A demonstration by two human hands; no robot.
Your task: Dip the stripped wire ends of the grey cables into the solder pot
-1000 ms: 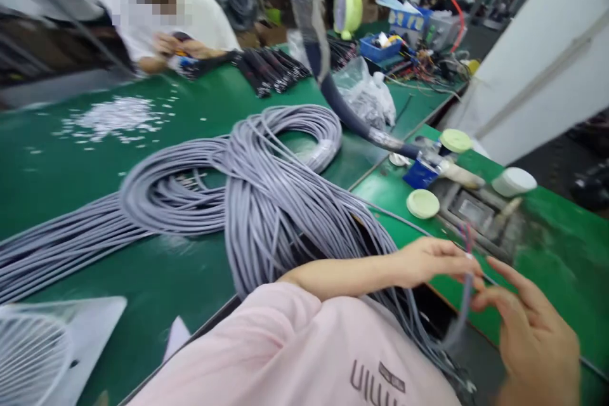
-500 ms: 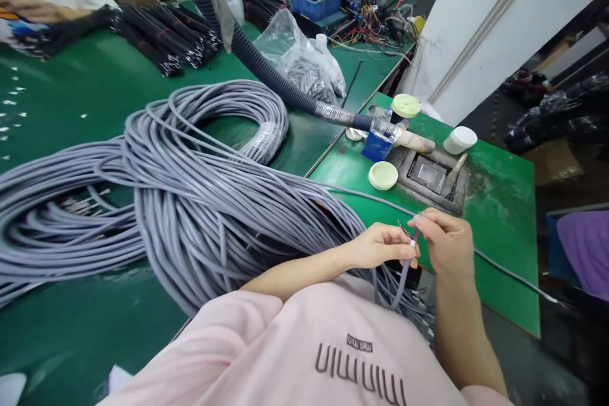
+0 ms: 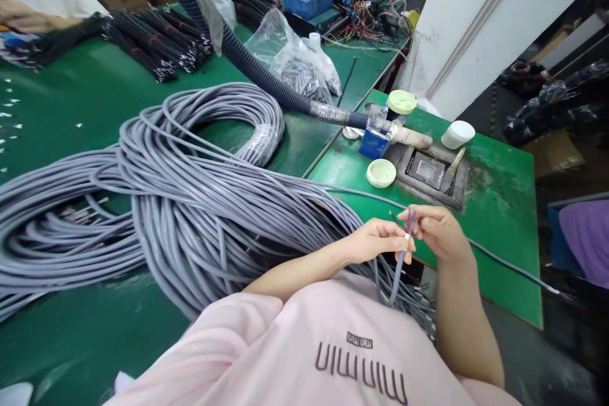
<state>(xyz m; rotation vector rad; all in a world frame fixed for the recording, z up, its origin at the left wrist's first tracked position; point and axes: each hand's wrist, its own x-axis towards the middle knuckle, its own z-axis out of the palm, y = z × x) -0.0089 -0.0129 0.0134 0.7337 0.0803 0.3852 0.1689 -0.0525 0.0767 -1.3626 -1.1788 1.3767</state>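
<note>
My left hand (image 3: 373,241) pinches a grey cable (image 3: 398,274) just below its stripped end, where a short white band shows. From that end fan out thin coloured wires (image 3: 411,221), pink, red and green among them, with dark ones bent off to the left. My right hand (image 3: 445,233) is closed at the wires from the right, its fingertips against them and partly hidden. The cable's lower part hangs down in front of my pink shirt. Beside my left forearm lies a large bundle of coiled grey cables (image 3: 190,177).
On the green board at right stand a solder pot (image 3: 425,171), a pale round tub (image 3: 381,173), a white cup (image 3: 457,134) and a blue block (image 3: 374,143) under a ribbed hose (image 3: 257,70). Black wire bundles (image 3: 157,44) lie farther back, near another person's hand (image 3: 23,16).
The coloured wires, earlier mostly covered by my right fingers, now show spread apart. My right hand has shifted slightly left, and the view has moved a little.
</note>
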